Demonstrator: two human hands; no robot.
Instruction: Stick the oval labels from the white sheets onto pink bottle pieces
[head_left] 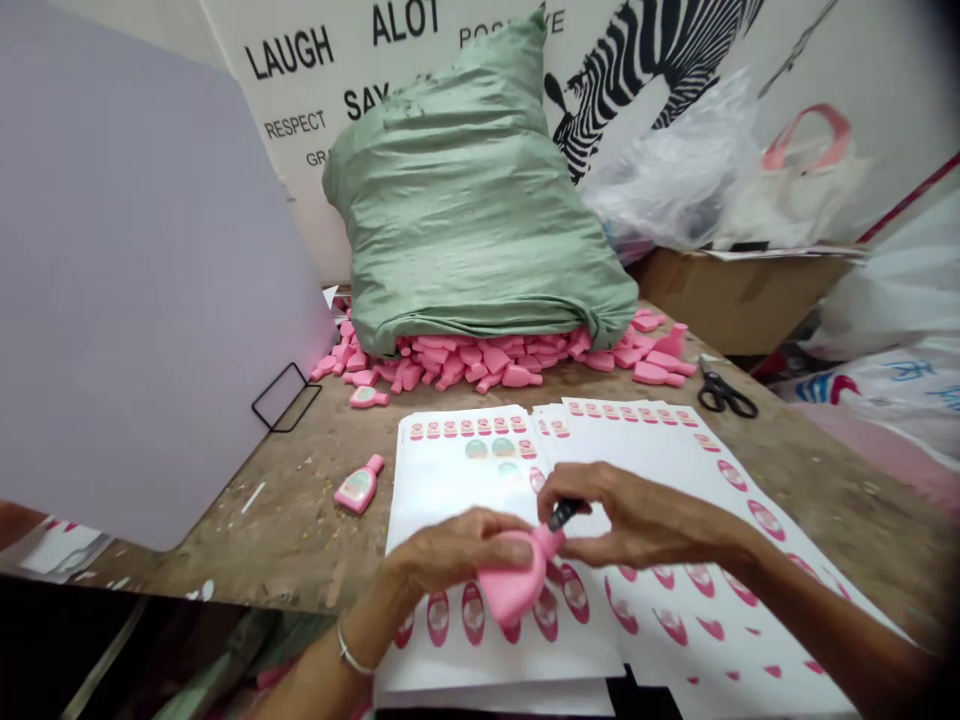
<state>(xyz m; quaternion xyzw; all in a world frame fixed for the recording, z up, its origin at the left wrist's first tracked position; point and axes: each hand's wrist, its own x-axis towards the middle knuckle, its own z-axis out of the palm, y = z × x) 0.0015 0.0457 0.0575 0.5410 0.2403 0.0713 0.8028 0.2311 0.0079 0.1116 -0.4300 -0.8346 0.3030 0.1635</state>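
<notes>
My left hand (454, 550) grips a pink bottle-shaped piece (511, 588), thumb laid across its flat side and its neck pointing up to the right. In the fingers of my right hand (626, 515) is a small black tool (562, 514), touching or very close to that neck; its tip and exact kind cannot be made out. Both hands are above sticker sheets (457, 500) printed with pink oval and small labels. Left of the sheets lies a pink bottle-shaped piece with a label (360, 487), and a similar labelled one (367, 397) lies farther back.
A green sack (480, 210) stands at the back, with many pink pieces (480, 362) heaped at its base. Black scissors (726, 392) lie at the right. A large pale panel (150, 260) with a black wire stand (286, 398) blocks the left. A cardboard box (739, 295) sits back right.
</notes>
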